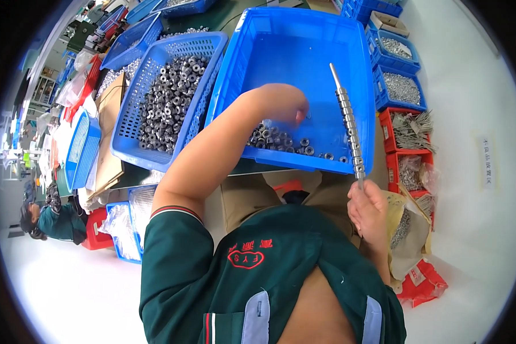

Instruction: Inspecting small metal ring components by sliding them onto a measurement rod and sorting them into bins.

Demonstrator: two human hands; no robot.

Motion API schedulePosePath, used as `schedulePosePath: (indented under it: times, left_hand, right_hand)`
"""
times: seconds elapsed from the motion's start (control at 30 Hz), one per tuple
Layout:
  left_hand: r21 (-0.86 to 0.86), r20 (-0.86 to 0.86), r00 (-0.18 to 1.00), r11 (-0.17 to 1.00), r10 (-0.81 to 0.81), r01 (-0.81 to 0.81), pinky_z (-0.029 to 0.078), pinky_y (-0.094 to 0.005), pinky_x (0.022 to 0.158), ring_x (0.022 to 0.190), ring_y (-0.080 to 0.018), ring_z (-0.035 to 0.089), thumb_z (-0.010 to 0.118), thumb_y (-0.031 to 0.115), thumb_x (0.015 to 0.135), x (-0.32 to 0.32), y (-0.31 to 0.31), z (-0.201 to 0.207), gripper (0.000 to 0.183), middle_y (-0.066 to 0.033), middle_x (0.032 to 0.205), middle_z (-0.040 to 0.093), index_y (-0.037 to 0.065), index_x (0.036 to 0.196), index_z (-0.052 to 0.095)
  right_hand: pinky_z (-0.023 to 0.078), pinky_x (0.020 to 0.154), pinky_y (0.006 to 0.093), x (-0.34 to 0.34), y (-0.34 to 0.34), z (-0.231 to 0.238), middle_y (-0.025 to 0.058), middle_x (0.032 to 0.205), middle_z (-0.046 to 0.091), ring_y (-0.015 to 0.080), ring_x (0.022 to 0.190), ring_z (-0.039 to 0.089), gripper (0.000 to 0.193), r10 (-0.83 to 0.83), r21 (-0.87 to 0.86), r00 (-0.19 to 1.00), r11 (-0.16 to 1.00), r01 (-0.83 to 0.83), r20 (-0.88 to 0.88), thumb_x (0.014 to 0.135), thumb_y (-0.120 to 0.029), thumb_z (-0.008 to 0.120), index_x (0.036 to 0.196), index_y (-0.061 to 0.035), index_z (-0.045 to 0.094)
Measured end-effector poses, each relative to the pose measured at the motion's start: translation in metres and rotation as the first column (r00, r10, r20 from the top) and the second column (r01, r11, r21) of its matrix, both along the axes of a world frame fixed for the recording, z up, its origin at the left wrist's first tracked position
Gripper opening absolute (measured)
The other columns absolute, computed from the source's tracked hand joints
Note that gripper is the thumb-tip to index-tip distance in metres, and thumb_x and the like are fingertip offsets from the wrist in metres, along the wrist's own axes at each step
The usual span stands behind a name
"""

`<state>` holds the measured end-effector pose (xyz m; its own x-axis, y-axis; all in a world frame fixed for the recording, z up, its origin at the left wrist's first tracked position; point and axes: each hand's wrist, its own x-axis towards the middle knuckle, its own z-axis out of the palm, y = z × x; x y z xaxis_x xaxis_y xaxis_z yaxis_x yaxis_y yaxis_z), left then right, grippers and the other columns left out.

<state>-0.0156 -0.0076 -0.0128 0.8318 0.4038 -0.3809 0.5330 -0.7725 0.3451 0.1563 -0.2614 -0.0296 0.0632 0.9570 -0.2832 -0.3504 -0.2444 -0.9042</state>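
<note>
Honestly, I worry: my right hand [368, 207] fists the tilted rod [348, 117], stacked nuts [350, 129] could slide off, while my left hand [281, 103] curls over loose nuts [278, 139] in the blue bin [295, 40].

You sit over a pale, shiny floor [476, 241] in bright light. Blue bins [398, 86] and red bins [410, 132] stand around you, and another person [54, 221] sits far left.

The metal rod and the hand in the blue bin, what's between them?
In the head view, only bare blue bin floor separates the left hand from the rod.
</note>
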Motion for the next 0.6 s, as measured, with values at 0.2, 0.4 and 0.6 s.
schedulePosePath:
  times: [0.2, 0.4, 0.6]
  left_hand:
    - [0.094, -0.282, 0.959, 0.994, -0.034, 0.063, 0.049, -0.0397, 0.069, 0.086, -0.0279, 0.063, 0.075, 0.022, 0.063, 0.008, -0.017, -0.001, 0.025, -0.0082, 0.087, 0.066, 0.013, 0.085, 0.067]
    - [0.201, -0.325, 0.946, 0.977, -0.006, 0.076, 0.052, -0.0401, 0.073, 0.093, -0.0278, 0.063, 0.064, 0.012, 0.072, 0.014, -0.025, -0.005, 0.022, -0.0096, 0.095, 0.067, 0.011, 0.093, 0.069]
    - [0.376, -0.046, 0.995, 0.924, 0.090, -0.066, 0.051, -0.0415, 0.071, 0.090, -0.0290, 0.064, 0.058, 0.010, 0.076, 0.007, -0.004, -0.023, 0.018, -0.0095, 0.092, 0.066, 0.013, 0.091, 0.067]
  right_hand:
    - [0.025, 0.037, 0.0172, 0.001, 0.001, -0.003, -0.0041, 0.057, 0.040, 0.0011, 0.042, 0.033, 0.011, 0.023, 0.012, 1.000, 1.000, -0.023, -0.020, 0.093, -0.012, 0.049, 0.090, -0.0017, 0.050]
    - [0.025, 0.037, 0.0171, 0.002, 0.002, -0.004, -0.0043, 0.057, 0.040, 0.0011, 0.042, 0.032, 0.010, 0.027, 0.026, 0.999, 0.999, -0.026, -0.024, 0.093, -0.011, 0.049, 0.090, -0.0014, 0.050]
    - [0.025, 0.037, 0.0169, 0.000, 0.002, -0.003, -0.0046, 0.056, 0.040, 0.0010, 0.041, 0.032, 0.010, 0.029, 0.029, 0.999, 0.999, -0.028, -0.033, 0.093, -0.011, 0.049, 0.089, -0.0018, 0.049]
